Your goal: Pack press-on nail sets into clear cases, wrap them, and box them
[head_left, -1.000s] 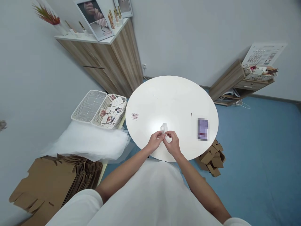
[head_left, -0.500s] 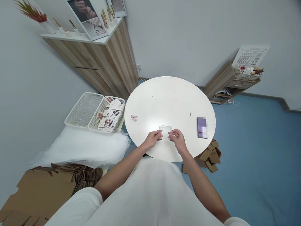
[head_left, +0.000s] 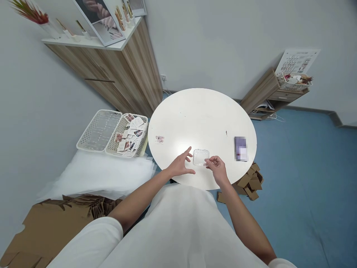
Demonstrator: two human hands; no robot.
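A small clear plastic box [head_left: 200,156] is near the front edge of the round white table [head_left: 200,111]. My right hand [head_left: 216,168] pinches its lower right corner between thumb and fingers. To the left of the box, my left hand [head_left: 181,163] is spread, thumb and fingers apart, holding nothing. A card with small reddish pieces [head_left: 160,139] lies on the table's left side. On the right side lies a purple packet [head_left: 240,149], partly blurred out. A tiny dark item [head_left: 226,133] rests between the box and the packet.
Left of the table, a white basket [head_left: 145,128] holds many printed cards, beside another basket [head_left: 96,128] of clear cases. White sheets [head_left: 106,173] and flattened cardboard [head_left: 55,227] are nearer me. Cardboard boxes [head_left: 252,182] sit below the table's right edge. A cabinet [head_left: 134,67] stands behind left.
My left hand has let go of the clear box and opened out beside it. The box has shifted slightly right with my right hand. The view has moved a little.
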